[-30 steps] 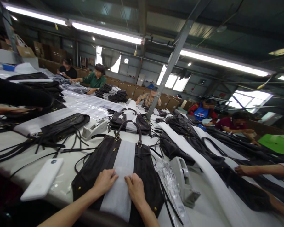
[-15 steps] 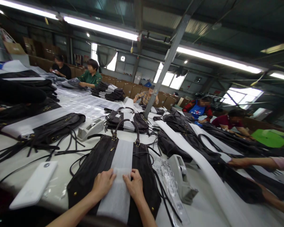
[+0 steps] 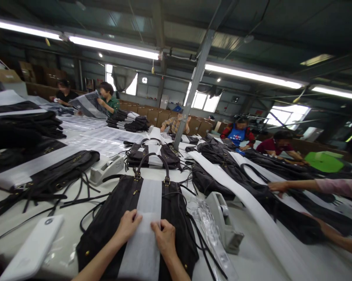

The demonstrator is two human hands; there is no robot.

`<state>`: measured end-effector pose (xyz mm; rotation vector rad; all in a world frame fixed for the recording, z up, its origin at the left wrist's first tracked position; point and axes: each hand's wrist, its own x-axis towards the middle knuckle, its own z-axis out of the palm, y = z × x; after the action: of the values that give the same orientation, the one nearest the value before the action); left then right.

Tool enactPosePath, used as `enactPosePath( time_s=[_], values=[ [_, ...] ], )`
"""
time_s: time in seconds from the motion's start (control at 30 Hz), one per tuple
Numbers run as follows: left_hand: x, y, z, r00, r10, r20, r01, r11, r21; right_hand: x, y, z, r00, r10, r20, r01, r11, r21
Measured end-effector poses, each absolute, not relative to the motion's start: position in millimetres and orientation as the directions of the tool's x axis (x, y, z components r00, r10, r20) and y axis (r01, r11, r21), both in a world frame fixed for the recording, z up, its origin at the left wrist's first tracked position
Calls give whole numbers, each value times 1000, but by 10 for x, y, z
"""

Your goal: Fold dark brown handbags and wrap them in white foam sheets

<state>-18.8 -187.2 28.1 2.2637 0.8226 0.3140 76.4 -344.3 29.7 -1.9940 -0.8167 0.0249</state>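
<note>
A dark handbag (image 3: 110, 212) lies flat on the table in front of me, its looped handle (image 3: 152, 155) pointing away. Down its middle runs a strip of white foam wrapping sheet (image 3: 149, 195), with an overlapping edge between my hands. My left hand (image 3: 128, 225) is closed at the sheet's left side, thumb and fingers pinching it. On the right side my right hand (image 3: 164, 235) grips the sheet the same way, fingers curled. Thin dark straps (image 3: 204, 242) trail off the bag's right side.
Tape dispensers stand at left (image 3: 105, 169) and right (image 3: 225, 222). A white phone (image 3: 32, 248) lies at lower left. Clear plastic packets (image 3: 211, 222) lie right of the bag. Another bag (image 3: 152, 154) sits beyond it. A co-worker's hand (image 3: 280, 187) handles dark bags at right. A metal post (image 3: 190, 89) rises behind.
The view has shifted slightly right. Both my hands stay on the foam sheet with little movement. A co-worker in green at the back has raised a plastic-wrapped item.
</note>
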Motion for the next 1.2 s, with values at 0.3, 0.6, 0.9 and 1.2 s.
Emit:
enactPosePath(
  time_s=[0.3, 0.6, 0.9, 1.2],
  values=[
    [-237, -1780, 434, 815, 579, -4, 425, -594, 683, 746, -3409, 297, 792, 562, 239, 473, -317, -822],
    [-371, -1600, 616, 882, 471, 2, 284, -535, 796, 679, -3417, 556, 753, 591, 289, 499, -227, -836],
    [-1749, -1599, 805, 867, 383, 320, 287, -907, 307, 140, -5024, 880, 198, 958, 206, 705, 6, -709],
    [-1816, -1303, 615, 879, 464, 108, 311, -731, 607, 880, -4804, 828, 701, 677, 223, 641, -461, -614]
  ],
)
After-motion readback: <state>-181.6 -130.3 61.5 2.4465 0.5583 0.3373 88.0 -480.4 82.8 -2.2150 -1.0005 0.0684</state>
